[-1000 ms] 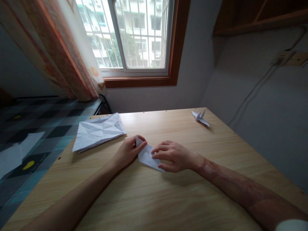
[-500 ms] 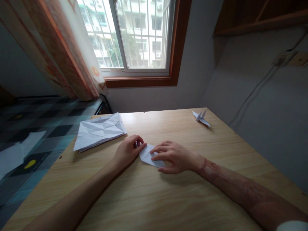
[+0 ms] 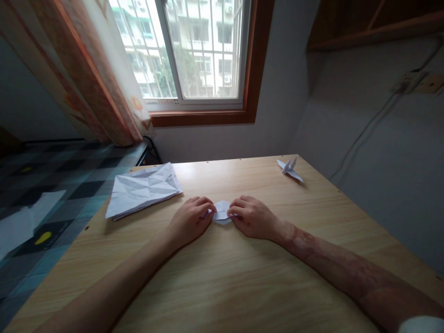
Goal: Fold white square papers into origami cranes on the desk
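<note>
A small folded piece of white paper [image 3: 222,211] lies on the wooden table between my hands. My left hand [image 3: 194,218] pinches its left end, thumb and fingers pressed together. At the right end, my right hand [image 3: 252,217] grips the paper with curled fingers. Only the middle of the paper shows, with crease lines across it; both ends are hidden under my fingers.
Several creased white sheets [image 3: 145,188] are stacked at the table's [image 3: 222,286] back left. A folded paper crane [image 3: 290,169] stands near the back right corner. Left of the table is a bed with a checked cover [image 3: 86,169] and loose paper [image 3: 27,219] on it.
My right hand has gone from spread fingers over the folded paper to gripping its right end. The paper has turned to lie straighter between both hands, and my left hand has shifted slightly right.
</note>
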The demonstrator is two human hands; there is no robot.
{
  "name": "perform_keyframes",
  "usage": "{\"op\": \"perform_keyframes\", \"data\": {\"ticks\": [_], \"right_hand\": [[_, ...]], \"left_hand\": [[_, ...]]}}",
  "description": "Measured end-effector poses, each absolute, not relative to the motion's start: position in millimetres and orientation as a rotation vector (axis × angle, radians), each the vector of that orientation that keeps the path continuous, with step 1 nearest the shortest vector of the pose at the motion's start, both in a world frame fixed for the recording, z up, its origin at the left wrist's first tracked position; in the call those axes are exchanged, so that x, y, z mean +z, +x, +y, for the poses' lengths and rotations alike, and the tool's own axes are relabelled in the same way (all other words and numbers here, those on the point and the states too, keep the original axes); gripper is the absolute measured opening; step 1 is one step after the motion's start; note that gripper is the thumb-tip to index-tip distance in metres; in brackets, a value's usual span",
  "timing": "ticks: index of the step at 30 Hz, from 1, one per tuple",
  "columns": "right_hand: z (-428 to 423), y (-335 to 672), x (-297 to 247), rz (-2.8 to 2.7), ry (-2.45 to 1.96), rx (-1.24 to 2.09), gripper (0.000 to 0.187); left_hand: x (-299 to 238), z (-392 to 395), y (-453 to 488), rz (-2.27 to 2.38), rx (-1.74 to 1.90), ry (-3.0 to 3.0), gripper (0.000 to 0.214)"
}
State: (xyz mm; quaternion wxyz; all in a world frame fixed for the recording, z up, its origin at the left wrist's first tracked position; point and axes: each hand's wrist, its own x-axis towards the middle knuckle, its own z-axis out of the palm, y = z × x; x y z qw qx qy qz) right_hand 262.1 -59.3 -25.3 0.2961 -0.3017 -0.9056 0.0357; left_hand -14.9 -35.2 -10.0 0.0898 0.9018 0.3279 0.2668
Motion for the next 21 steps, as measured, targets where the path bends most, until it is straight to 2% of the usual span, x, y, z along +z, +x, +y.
{"op": "perform_keyframes", "data": {"ticks": [12,17,21], "right_hand": [[-52,266,-33,-2.322,-0.817,0.271,0.018],[-53,266,-31,-2.334,-0.841,0.284,0.008],[-53,265,-30,-2.316,-0.875,0.332,0.004]], "left_hand": [[-3,-42,-14,0.846,0.694,2.530,0.015],[-7,-39,-15,0.854,0.703,2.508,0.011],[-9,-41,-15,0.845,0.710,2.586,0.019]]}}
